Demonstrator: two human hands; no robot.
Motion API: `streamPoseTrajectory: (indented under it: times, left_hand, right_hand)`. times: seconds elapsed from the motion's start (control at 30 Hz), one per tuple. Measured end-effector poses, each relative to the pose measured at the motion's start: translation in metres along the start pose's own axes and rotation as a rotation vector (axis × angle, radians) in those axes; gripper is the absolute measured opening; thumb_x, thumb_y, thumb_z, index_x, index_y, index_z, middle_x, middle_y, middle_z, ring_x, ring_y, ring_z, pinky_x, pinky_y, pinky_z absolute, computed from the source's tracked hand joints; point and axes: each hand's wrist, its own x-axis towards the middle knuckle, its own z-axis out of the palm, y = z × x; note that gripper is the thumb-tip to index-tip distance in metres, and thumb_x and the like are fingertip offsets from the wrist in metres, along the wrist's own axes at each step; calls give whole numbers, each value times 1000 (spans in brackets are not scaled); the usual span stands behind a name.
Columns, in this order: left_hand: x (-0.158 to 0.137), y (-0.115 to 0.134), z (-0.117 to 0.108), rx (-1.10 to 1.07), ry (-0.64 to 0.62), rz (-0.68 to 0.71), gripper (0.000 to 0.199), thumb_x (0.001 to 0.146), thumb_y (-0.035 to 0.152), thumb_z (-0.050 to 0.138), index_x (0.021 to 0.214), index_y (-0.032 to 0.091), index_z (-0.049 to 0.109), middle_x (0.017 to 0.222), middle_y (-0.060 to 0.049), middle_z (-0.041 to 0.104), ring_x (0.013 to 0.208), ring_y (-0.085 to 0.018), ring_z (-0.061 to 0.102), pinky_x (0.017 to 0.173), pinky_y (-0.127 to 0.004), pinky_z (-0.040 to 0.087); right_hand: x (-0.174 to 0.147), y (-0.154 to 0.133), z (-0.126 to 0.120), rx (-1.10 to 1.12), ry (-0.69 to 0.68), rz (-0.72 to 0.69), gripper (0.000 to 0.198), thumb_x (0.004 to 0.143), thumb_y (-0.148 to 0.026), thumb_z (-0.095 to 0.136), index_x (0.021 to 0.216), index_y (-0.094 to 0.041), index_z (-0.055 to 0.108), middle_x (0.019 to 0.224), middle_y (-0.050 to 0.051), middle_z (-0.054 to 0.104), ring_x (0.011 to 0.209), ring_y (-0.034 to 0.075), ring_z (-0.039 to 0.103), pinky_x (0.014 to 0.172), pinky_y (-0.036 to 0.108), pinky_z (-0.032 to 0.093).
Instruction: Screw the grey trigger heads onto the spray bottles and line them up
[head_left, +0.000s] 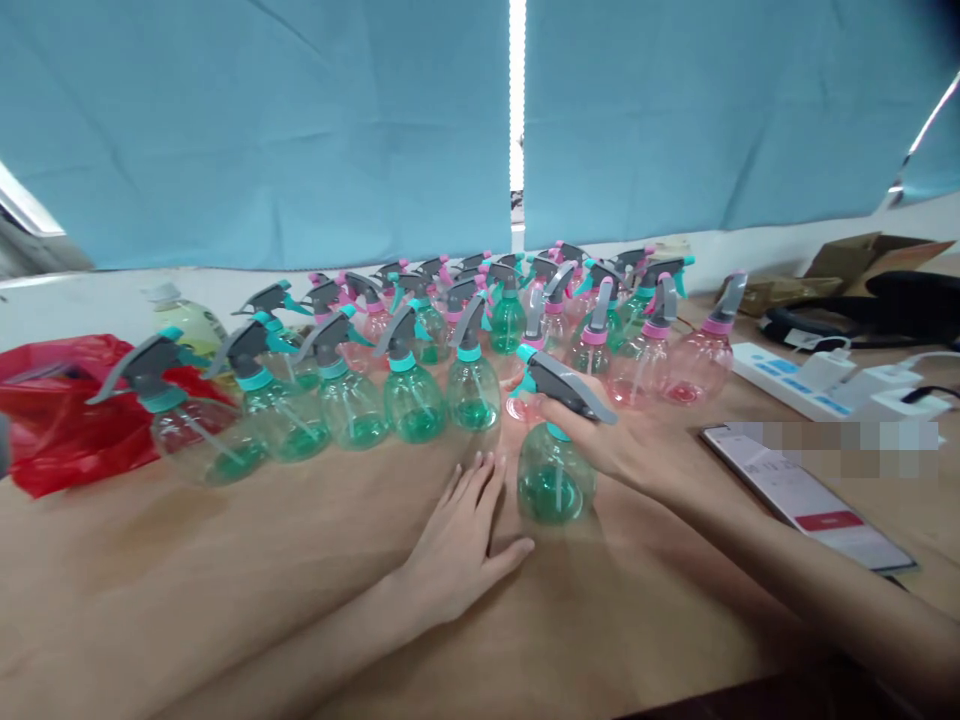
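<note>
Nearest the camera, left hand (pixel 457 545) flat on the brown tabletop (pixel 225 580), fingers spread, holding nothing, just beside the green spray bottle (pixel 553 470); right hand (pixel 600 440) with its grip clamped on that bottle's neck under the grey trigger head, bottle upright at mid-tabletop. Probably light, rigid, slick thin plastic with little liquid inside, best taken at the neck. Behind, rows of green and pink bottles (pixel 480 340), red bag (pixel 67 420) left, phone (pixel 806 495) and power strip (pixel 795 375) right; right fingertips hidden, far rows blurred.

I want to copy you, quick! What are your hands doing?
Left hand: open, flat on the table, holding nothing.
Right hand: closed around the green spray bottle at its neck.
</note>
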Motion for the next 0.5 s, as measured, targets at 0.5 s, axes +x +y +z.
streamPoseTrajectory:
  times: [0.5]
  left_hand:
    - [-5,1,-1,14,-7,-6,79,92,58,46,149,8,23,154,-19,24,144,-32,17,115,-53,19]
  right_hand:
    - [15,-5,9,-14,-25,47,26,84,-34,58,65,-22,44,62,-4,42,57,11,38,54,26,34]
